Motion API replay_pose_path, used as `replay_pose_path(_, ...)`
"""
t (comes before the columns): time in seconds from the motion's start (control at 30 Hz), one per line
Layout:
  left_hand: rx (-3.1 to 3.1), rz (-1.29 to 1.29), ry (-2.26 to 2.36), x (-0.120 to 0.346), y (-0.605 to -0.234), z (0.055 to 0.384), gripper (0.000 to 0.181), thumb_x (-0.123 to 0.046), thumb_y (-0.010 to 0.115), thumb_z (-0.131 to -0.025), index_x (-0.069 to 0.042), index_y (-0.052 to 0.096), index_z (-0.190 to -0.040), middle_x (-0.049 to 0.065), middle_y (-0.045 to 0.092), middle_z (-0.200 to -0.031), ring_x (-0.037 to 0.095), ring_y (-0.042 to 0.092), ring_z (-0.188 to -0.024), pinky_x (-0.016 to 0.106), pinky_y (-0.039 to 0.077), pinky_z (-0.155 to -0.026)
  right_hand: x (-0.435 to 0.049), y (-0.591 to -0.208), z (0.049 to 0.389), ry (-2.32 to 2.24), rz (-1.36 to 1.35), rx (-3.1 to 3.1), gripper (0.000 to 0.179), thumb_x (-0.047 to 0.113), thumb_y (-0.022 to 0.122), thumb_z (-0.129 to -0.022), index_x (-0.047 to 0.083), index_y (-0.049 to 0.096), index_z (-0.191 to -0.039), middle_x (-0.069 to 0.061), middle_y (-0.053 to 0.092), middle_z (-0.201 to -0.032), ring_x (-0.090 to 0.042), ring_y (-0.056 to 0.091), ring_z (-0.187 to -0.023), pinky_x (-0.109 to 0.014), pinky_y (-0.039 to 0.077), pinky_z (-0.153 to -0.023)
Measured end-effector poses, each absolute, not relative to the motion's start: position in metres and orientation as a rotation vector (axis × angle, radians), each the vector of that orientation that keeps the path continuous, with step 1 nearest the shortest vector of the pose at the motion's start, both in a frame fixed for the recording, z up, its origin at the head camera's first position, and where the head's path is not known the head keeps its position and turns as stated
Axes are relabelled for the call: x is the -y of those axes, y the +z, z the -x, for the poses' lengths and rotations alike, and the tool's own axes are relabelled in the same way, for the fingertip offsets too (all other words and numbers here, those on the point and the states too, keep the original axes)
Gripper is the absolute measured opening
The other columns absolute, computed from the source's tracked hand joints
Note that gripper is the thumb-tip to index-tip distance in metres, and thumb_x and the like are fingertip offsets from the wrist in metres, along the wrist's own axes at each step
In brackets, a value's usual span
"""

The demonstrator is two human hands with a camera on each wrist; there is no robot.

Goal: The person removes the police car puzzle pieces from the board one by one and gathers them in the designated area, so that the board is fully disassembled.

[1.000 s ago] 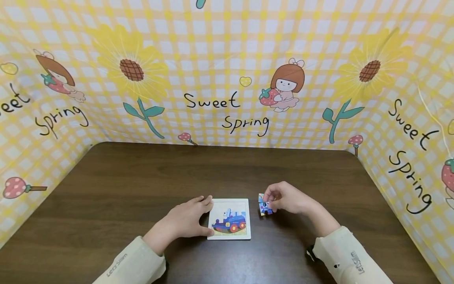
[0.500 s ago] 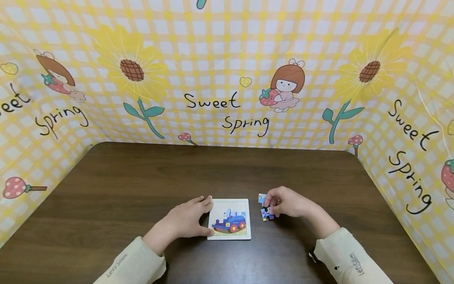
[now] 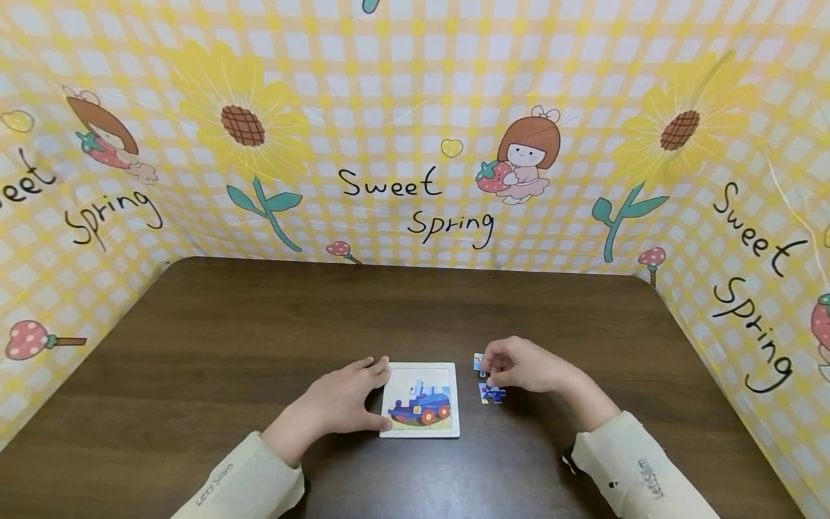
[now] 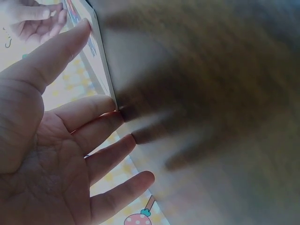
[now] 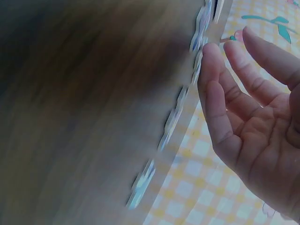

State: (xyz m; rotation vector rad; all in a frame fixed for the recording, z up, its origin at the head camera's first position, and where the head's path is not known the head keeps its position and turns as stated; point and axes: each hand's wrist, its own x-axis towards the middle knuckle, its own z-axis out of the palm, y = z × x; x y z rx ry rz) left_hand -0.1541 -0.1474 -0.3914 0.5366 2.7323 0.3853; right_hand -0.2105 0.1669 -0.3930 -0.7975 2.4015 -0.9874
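Note:
A square puzzle board (image 3: 420, 434) with a pale frame and a picture of a blue locomotive lies flat on the dark table. My left hand (image 3: 344, 398) is spread along its left side, thumb and fingertips touching the edge, as the left wrist view also shows. Right of the board lie loose jigsaw pieces: a light blue one (image 3: 478, 360) and a darker blue one (image 3: 490, 393). Over them hovers my right hand (image 3: 524, 366), fingers bent downward. In the right wrist view a fingertip meets a piece (image 5: 198, 65), with a gap between thumb and fingers. My right hand partly hides the pieces.
The brown wooden table (image 3: 259, 310) reaches back to a yellow checked cloth (image 3: 402, 86) hung around it on three sides. In the right wrist view another jigsaw piece (image 5: 141, 183) lies apart from the others.
The darker blue piece has slid toward me, away from the light blue one. My right hand first came nearer, then went back slightly. My left hand and the board stay put.

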Motion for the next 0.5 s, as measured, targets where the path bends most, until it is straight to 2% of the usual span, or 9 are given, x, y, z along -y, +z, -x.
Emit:
replay_pose_path(0.17, -2.727, -0.528, 0.386, 0.147, -0.391, 0.154, 0.083, -0.047, 0.080, -0.079, -0.013, 0.049, -0.148, 0.006, 0.038, -0.160, 0.031, 0.035, -0.148, 0.058, 0.039, -0.110, -0.147, -0.395, 0.213, -0.967, 0.827, -2.395, 0.009, 0.004, 0.070, -0.090, 0.001, 0.067, -0.098, -0.002, 0.064, -0.080, -0.011, 0.058, -0.073, -0.023, 0.049, -0.069)
replay_pose_path(0.4, -2.722, -0.515, 0.386, 0.146, -0.392, 0.154, 0.082, -0.047, 0.079, -0.081, -0.014, 0.048, -0.148, 0.004, 0.038, -0.160, 0.030, 0.034, -0.149, 0.057, 0.038, -0.111, -0.116, -0.397, 0.216, -0.933, 0.926, -2.362, 0.009, 0.003, 0.070, -0.090, 0.002, 0.071, -0.098, 0.000, 0.063, -0.078, -0.008, 0.053, -0.070, -0.020, 0.047, -0.063)
replay_pose_path(0.5, -2.724, -0.511, 0.386, 0.146, -0.392, 0.154, 0.082, -0.047, 0.079, -0.080, -0.015, 0.048, -0.149, 0.004, 0.038, -0.160, 0.031, 0.034, -0.149, 0.057, 0.039, -0.111, -0.106, -0.397, 0.218, -0.900, 0.967, -2.361, 0.009, 0.003, 0.071, -0.089, 0.003, 0.072, -0.098, 0.000, 0.064, -0.079, -0.006, 0.053, -0.071, -0.019, 0.047, -0.066)
